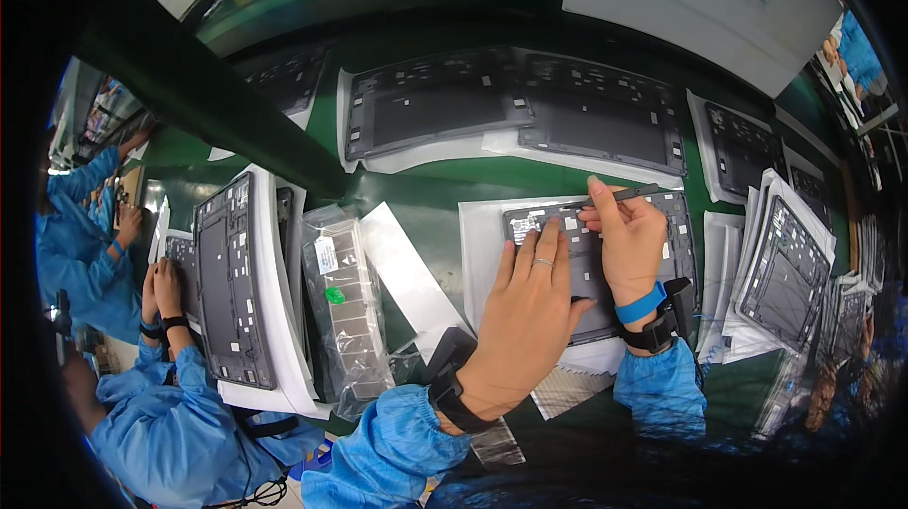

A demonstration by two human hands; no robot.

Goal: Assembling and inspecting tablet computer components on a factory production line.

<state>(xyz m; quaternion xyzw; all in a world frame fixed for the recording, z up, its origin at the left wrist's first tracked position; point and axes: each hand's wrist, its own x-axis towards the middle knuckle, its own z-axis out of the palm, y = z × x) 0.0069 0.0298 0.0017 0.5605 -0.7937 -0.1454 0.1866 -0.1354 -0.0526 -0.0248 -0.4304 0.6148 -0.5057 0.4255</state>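
A dark tablet housing [676, 235] lies on a white sheet [478, 272] in front of me, with small white patches on its inner face. My left hand [530, 306] rests flat on it, fingers stretched out and nothing held. A ring is on one finger. My right hand [619, 249] pinches a slim black hand tool [636, 192] over the housing's upper edge; whether it is tweezers or a pry stick I cannot tell. The tool's tip sits close to the left fingertips, and its contact with the housing is hard to make out.
Left of me lie a clear bag of silvery strips [345, 310], a white paper strip [407, 268] and stacked housings [227, 282]. More housings [430, 97] line the back; another stack [785, 268] stands right. A green post [208, 93] slants across. A co-worker [180, 424] works at left.
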